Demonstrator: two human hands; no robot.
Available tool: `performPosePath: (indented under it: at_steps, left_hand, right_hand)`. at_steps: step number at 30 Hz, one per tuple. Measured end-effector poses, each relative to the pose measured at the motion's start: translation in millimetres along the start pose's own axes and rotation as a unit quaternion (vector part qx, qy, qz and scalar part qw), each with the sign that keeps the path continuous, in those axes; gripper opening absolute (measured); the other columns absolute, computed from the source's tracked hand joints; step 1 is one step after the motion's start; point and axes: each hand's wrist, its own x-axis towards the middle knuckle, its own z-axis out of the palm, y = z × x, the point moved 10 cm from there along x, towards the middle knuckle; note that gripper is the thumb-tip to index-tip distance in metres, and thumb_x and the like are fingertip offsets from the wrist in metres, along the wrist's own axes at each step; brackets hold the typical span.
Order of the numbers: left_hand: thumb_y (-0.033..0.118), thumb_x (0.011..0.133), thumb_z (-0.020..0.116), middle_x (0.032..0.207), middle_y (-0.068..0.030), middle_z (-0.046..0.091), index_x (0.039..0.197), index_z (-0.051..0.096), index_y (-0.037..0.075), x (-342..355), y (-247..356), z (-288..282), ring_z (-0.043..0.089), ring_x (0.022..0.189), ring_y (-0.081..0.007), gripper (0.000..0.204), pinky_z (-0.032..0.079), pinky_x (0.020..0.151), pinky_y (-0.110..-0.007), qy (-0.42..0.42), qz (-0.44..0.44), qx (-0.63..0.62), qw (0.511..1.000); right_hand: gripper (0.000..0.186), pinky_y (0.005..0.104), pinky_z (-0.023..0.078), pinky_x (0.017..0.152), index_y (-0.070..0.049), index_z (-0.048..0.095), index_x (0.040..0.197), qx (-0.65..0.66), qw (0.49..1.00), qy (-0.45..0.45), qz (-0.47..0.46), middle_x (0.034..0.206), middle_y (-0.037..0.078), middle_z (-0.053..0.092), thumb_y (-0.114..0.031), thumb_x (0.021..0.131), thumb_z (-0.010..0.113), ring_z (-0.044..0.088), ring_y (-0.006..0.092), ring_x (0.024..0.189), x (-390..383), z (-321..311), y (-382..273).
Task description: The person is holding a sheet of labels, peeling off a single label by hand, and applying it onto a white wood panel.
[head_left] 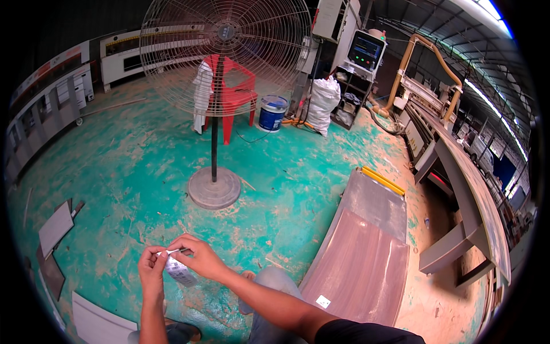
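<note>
In front of my legs, both hands pinch the top of a short strip of white printed labels (181,275). My left hand (151,269) grips it from the left with thumb and fingers closed. From the right, the fingertips of my right hand (199,259) meet the left ones at the strip's upper edge. The rest of the strip hangs down below the fingers. To the right of my knee lies a brown wood-grain panel (361,264), with a small white label (323,301) stuck near its close end.
A large floor fan (215,143) stands ahead on a round base. Behind it are a red plastic chair (238,94) and a blue bucket (272,114). Grey board offcuts (57,226) lie at left. A long machine table (467,183) runs along the right.
</note>
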Motion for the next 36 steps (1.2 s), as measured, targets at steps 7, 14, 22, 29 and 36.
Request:
performPosePath:
  at_steps: [7, 14, 22, 29, 36]
  left_hand:
    - [0.005, 0.103, 0.077, 0.096, 0.0043, 0.063, 0.117, 0.069, 0.004, 0, 7, 7, 0.055, 0.083, -0.0027, 0.016, 0.042, 0.072, -0.021, -0.005, 0.035, 0.002, 0.999]
    - [0.002, 0.103, 0.076, 0.090, 0.0053, 0.061, 0.117, 0.069, 0.003, 0, 3, 3, 0.054, 0.079, -0.0014, 0.016, 0.040, 0.067, -0.019, -0.004, 0.020, 0.012, 1.000]
    - [0.004, 0.103, 0.076, 0.087, 0.0059, 0.061, 0.115, 0.070, 0.002, 0, 3, 0, 0.054, 0.076, -0.0013, 0.013, 0.040, 0.066, -0.020, 0.009, 0.019, 0.025, 0.999]
    - [0.004, 0.103, 0.075, 0.089, 0.0059, 0.061, 0.114, 0.070, 0.003, 0, 5, 1, 0.054, 0.079, -0.0018, 0.012, 0.041, 0.070, -0.021, 0.017, 0.027, 0.010, 0.999]
    - [0.003, 0.103, 0.075, 0.092, 0.0054, 0.060, 0.113, 0.069, 0.003, 0, 11, 3, 0.053, 0.082, -0.0022, 0.012, 0.041, 0.071, -0.021, 0.010, 0.048, 0.030, 0.998]
  right_hand:
    - [0.025, 0.0313, 0.059, 0.080, -0.003, 0.076, 0.125, -0.006, 0.999, 0.018, 0.031, 0.106, 0.008, 0.076, -0.016, 0.104, 0.078, 0.072, 0.0135, 0.091, -1, -3, 10]
    - [0.025, 0.0295, 0.055, 0.082, -0.002, 0.077, 0.126, -0.020, 0.998, 0.001, 0.066, 0.106, 0.005, 0.075, -0.019, 0.107, 0.075, 0.067, 0.0097, 0.092, -2, -2, 17]
    - [0.023, 0.0292, 0.054, 0.078, -0.002, 0.076, 0.122, -0.010, 0.998, 0.002, 0.067, 0.101, 0.005, 0.076, -0.019, 0.107, 0.076, 0.066, 0.0091, 0.086, -1, -1, 16]
    - [0.021, 0.0291, 0.053, 0.073, -0.002, 0.075, 0.120, 0.017, 0.999, 0.031, 0.023, 0.096, 0.003, 0.074, -0.017, 0.106, 0.077, 0.065, 0.0084, 0.082, -1, -2, 10]
    - [0.022, 0.0265, 0.053, 0.078, -0.003, 0.075, 0.124, 0.004, 0.996, -0.016, 0.093, 0.108, 0.003, 0.071, -0.018, 0.108, 0.076, 0.064, 0.0067, 0.090, -1, 3, 25]
